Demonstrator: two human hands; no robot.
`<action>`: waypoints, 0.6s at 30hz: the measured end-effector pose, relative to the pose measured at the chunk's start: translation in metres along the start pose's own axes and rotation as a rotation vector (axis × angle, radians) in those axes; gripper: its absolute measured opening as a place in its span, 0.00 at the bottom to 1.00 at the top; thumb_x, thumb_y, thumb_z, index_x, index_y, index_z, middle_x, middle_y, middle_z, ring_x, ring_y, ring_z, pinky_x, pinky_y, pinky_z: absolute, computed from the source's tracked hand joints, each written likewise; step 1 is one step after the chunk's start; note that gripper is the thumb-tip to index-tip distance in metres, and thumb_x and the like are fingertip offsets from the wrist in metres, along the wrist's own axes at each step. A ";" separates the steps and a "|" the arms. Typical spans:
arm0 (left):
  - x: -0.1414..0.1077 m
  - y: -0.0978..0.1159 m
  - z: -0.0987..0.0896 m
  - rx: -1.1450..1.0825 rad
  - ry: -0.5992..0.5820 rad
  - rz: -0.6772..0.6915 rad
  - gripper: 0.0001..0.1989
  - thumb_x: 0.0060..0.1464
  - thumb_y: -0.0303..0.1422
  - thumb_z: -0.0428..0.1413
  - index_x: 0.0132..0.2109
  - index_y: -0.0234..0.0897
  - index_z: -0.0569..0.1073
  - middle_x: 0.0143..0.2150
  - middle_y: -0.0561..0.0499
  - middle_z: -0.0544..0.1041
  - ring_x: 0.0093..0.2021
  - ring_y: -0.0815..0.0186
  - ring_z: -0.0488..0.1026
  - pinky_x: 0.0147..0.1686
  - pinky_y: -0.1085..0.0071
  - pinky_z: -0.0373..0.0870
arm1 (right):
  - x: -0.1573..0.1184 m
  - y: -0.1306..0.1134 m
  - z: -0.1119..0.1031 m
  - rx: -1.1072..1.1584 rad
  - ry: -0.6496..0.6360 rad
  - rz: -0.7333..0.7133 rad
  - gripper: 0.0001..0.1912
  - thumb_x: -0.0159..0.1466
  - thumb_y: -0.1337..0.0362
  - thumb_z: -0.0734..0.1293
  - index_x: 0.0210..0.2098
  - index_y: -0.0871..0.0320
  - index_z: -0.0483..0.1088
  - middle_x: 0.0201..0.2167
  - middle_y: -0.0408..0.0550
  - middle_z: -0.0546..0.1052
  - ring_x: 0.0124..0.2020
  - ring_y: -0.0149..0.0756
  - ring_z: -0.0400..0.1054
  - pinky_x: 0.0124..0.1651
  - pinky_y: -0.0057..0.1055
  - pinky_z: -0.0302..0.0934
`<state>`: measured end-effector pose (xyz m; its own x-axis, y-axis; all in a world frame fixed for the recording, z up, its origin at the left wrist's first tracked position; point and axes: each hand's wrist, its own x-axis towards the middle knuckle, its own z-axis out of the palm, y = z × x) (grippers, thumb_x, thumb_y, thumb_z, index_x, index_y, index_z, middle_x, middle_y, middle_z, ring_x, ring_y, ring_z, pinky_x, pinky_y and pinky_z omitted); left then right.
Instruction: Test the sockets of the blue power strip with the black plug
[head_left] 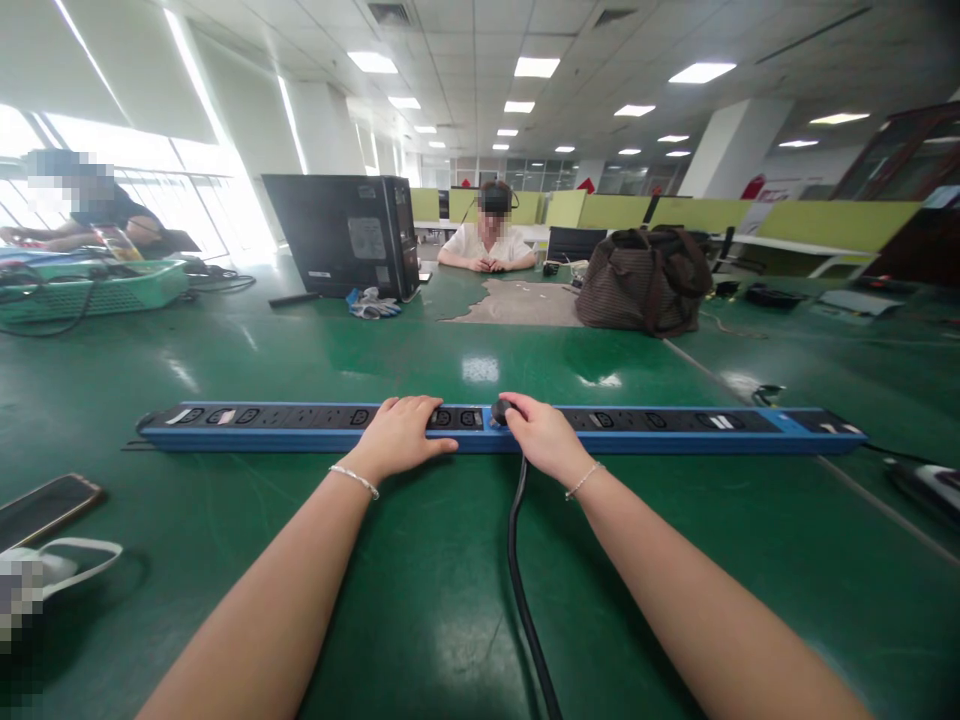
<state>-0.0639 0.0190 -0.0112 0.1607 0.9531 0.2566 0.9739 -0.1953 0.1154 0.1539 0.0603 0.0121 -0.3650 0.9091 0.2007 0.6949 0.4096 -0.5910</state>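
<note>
As the left hand [401, 430] rested open on the power strip [675, 440] across the desk [420, 600], the right hand [549, 437] gripped a plug [500, 411] mid-strip; a tilted push could have jammed it askew.

Nothing legible here: the pale rectangular label [367, 238] on the black boxy computer tower [322, 230] is blurred, as are small white stickers [721, 422] on the long blue-and-black power strip [480, 437].
</note>
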 end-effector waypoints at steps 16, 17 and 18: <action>-0.003 0.005 0.006 0.021 0.119 -0.040 0.29 0.47 0.53 0.50 0.50 0.38 0.66 0.49 0.44 0.72 0.50 0.56 0.66 0.52 0.60 0.55 | -0.003 -0.042 0.012 -0.532 0.004 0.092 0.19 0.62 0.62 0.53 0.46 0.58 0.69 0.34 0.55 0.77 0.36 0.41 0.72 0.39 0.34 0.60; -0.003 0.005 0.006 0.020 0.118 -0.041 0.29 0.47 0.53 0.50 0.50 0.38 0.66 0.49 0.44 0.72 0.50 0.56 0.66 0.52 0.60 0.55 | -0.003 -0.042 0.013 -0.541 0.000 0.104 0.19 0.62 0.62 0.53 0.45 0.59 0.69 0.34 0.56 0.77 0.36 0.41 0.72 0.39 0.34 0.60; -0.003 0.005 0.006 0.019 0.115 -0.043 0.29 0.47 0.53 0.50 0.50 0.38 0.66 0.49 0.44 0.72 0.51 0.56 0.66 0.52 0.60 0.55 | -0.003 -0.042 0.015 -0.546 -0.005 0.109 0.18 0.62 0.62 0.53 0.45 0.60 0.69 0.34 0.56 0.76 0.36 0.41 0.72 0.38 0.33 0.61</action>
<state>-0.0580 0.0169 -0.0169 0.1007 0.9273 0.3605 0.9825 -0.1498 0.1109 0.1164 0.0393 0.0251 -0.2749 0.9486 0.1566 0.9485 0.2942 -0.1172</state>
